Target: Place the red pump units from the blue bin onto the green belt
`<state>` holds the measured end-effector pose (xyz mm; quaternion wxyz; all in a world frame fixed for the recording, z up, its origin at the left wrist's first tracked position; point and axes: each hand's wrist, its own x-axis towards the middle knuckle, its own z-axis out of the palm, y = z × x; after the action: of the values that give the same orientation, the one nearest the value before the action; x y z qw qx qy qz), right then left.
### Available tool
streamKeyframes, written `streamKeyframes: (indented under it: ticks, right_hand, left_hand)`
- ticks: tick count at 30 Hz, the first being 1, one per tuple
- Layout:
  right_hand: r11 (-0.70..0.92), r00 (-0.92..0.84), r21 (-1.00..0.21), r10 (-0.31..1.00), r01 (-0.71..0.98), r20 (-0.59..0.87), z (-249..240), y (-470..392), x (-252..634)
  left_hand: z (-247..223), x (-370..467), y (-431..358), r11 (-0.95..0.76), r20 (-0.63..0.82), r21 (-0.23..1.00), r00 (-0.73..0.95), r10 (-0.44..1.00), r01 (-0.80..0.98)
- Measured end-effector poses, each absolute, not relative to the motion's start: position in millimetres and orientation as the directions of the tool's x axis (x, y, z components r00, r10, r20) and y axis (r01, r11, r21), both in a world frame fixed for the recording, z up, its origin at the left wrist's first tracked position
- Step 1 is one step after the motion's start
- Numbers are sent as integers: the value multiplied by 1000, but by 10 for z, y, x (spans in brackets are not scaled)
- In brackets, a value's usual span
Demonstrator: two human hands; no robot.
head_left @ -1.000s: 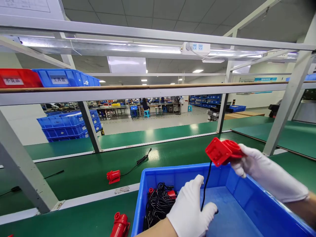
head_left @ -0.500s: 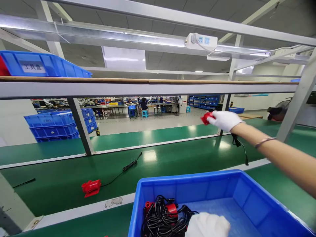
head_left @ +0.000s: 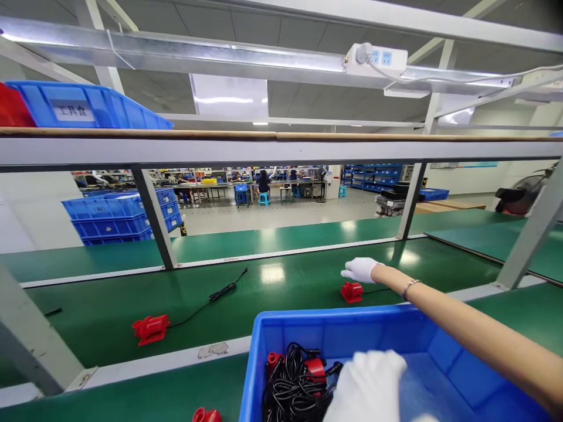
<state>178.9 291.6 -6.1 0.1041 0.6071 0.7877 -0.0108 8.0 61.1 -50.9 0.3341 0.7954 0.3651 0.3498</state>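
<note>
My right hand (head_left: pixel 360 270), in a white glove, hovers just above a red plastic unit with a black cable (head_left: pixel 352 292) on the green conveyor belt. Its fingers are slightly bent and hold nothing. My left hand (head_left: pixel 369 384), also gloved, is over the blue bin (head_left: pixel 334 319) in front of me, beside a heap of coiled black cables (head_left: pixel 290 384). Its fingers look stretched, and I see nothing in them; the lower part is cut off by the frame. Among the cables lies a red unit (head_left: pixel 315 370). Another red unit (head_left: pixel 151 329) with its cable stretched out rests farther left on the belt.
Part of a red piece (head_left: pixel 206 415) shows at the bottom edge, left of the bin. Metal posts (head_left: pixel 153 217) rise behind the belt to a shelf (head_left: pixel 281 149) with a labelled blue crate (head_left: pixel 88 105). Stacked blue crates (head_left: pixel 109 217) stand beyond at the left.
My right hand has come down and left, and the red unit it held now lies on the belt, let go. My left hand reaches farther into view over the bin. The view has shifted slightly.
</note>
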Motion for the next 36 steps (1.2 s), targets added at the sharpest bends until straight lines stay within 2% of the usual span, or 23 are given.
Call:
streamKeyframes:
  ticks: [2, 4, 8, 11, 17, 23, 26, 29, 32, 36]
  right_hand:
    - [344, -342, 83, 939, 935, -44, 39, 2663, 1717]
    - [449, -451, 50, 893, 892, 16, 47, 2289, 1654]
    - [623, -624, -25, 780, 782, -56, -216, 1412, 1586]
    - [637, -638, -55, 761, 769, -119, -513, 927, 1536]
    - [517, -517, -46, 842, 855, -154, -966, 659, 1238]
    - [457, -470, -114, 870, 882, -148, -998, 696, 1232]
    - [387, -425, -236, 895, 891, -136, -855, 703, 1471]
    - [239, -349, -436, 918, 868, -190, -635, 704, 1754]
    - [77, -265, -612, 938, 787, -222, -369, 678, 1967]
    - [1, -179, -762, 972, 647, -151, -58, 581, 2036]
  left_hand:
    - [-317, 16, 593, -457, 352, 823, 327, 877, 339]
    - [-158, -54, 578, -419, 378, 854, 187, 907, 307]
    - [-75, -106, 597, -430, 420, 873, 92, 903, 229]
    - [-139, -79, 634, -475, 463, 856, 106, 880, 204]
    - [-147, -67, 674, -491, 479, 849, 108, 871, 193]
    - [-103, -88, 643, -465, 453, 864, 105, 885, 193]
    - [-88, -94, 630, -450, 433, 872, 123, 893, 195]
    - [-87, -89, 612, -425, 400, 881, 155, 903, 207]
    - [-124, -53, 567, -384, 336, 895, 226, 914, 225]
    - [-182, 25, 455, -319, 233, 930, 379, 896, 181]
